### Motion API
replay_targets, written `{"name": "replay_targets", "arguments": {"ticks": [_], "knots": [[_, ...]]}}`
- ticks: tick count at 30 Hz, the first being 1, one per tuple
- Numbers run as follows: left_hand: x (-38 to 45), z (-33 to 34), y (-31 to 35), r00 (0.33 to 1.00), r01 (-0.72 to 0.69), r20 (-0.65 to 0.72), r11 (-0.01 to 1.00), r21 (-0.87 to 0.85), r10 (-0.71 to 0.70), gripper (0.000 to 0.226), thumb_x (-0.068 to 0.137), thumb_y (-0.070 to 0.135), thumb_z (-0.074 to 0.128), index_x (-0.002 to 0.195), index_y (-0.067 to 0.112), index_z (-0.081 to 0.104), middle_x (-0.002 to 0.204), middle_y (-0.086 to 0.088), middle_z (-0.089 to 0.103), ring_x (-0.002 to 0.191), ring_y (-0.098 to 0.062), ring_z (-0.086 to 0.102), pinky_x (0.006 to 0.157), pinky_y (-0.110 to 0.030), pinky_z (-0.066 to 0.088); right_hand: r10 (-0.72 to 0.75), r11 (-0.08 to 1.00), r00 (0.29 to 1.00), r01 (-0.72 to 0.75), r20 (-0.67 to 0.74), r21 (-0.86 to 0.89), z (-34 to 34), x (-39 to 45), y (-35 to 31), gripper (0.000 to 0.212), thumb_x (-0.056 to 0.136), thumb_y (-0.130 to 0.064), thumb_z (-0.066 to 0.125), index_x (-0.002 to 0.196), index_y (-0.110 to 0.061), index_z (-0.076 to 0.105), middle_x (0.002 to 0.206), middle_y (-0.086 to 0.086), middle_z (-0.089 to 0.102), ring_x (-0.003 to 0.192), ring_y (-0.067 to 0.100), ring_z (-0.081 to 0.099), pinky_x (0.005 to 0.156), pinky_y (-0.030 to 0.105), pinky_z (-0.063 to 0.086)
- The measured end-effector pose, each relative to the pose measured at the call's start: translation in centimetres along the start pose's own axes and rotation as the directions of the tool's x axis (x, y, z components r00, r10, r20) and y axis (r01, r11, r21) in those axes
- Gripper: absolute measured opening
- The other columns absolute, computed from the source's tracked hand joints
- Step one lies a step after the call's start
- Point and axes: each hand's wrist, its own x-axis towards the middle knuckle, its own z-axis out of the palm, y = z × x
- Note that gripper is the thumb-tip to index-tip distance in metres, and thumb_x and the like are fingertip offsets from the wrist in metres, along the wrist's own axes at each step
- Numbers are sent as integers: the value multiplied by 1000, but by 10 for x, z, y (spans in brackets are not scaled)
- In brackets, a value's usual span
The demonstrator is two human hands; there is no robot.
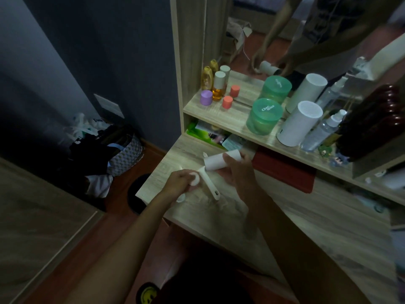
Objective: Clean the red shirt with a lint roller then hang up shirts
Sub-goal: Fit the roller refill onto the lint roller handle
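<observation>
A white lint roller lies over the wooden dresser top, its paper roll pointing away and its handle pointing toward me. My right hand is closed around the roll. My left hand pinches a small round white cap right next to the handle. A second white round piece rests on the wood below my left wrist. A flat red item lies under the shelf, beyond my right hand; I cannot tell whether it is the shirt.
The shelf above carries a purple jar, amber bottles, red caps, a green tub, a white cylinder and a spray bottle. A mirror stands behind them. A bag of clothes sits on the floor at left.
</observation>
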Motion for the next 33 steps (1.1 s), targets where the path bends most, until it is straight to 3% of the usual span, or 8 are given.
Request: {"name": "replay_targets", "arguments": {"ticks": [2,5,10,15,22,25,28,33], "knots": [[4,3,-14,995,-104,30,958,269,99,22,92,13,59,110,9,72,105,-9,72,95,-24,69,88,-39,56,20,999,1000,-20,1,29,-2,-1,1,54,84,-4,69,132,-12,44,133,19,48,116,36,57,79,46,58],[4,13,-26,975,-210,67,787,580,212,19,89,19,66,105,12,73,93,5,66,86,-10,62,78,-21,44,18,1000,1000,-18,2,18,-4,-3,3,53,85,-5,68,132,-11,44,132,21,49,113,36,59,70,39,59],[14,19,-42,966,-199,37,646,737,255,10,83,27,72,92,23,72,95,1,74,96,-18,67,91,-40,49,24,999,1000,-24,-4,24,-9,-4,6,53,85,-4,68,132,-9,43,132,21,48,115,38,58,72,42,59],[18,18,-45,918,-215,18,460,861,396,22,88,28,66,109,26,70,108,-4,66,102,-23,59,85,-35,50,32,999,999,-31,-33,7,-12,-7,5,47,83,-6,71,119,-14,42,128,18,49,111,37,60,73,43,58],[13,-33,-17,849,-294,-18,500,814,528,31,95,30,50,118,17,66,114,-8,62,108,-31,56,90,-43,44,13,1000,1000,-13,-9,-12,6,-17,2,43,82,-16,74,115,-16,47,114,18,59,87,28,67,76,42,59],[5,-80,3,796,-275,-71,463,842,601,29,96,25,52,121,17,64,116,-8,60,107,-30,53,91,-43,44,-31,999,997,30,74,17,27,-23,7,50,84,-12,70,128,-16,46,117,15,56,94,31,67,72,39,59],[-7,-128,20,732,-256,-144,465,847,666,29,93,15,57,121,9,63,115,-15,62,107,-35,54,92,-42,43,-22,1000,993,22,117,-5,62,-25,15,48,84,-7,69,128,-9,48,125,18,53,105,36,63,69,36,60],[-4,-203,20,729,-243,-147,453,858,669,34,92,11,57,125,5,61,122,-18,59,112,-38,54,96,-43,44,-44,997,987,53,156,-53,137,-26,32,38,87,-3,63,122,-6,49,122,20,53,98,31,63,65,32,61]]}}
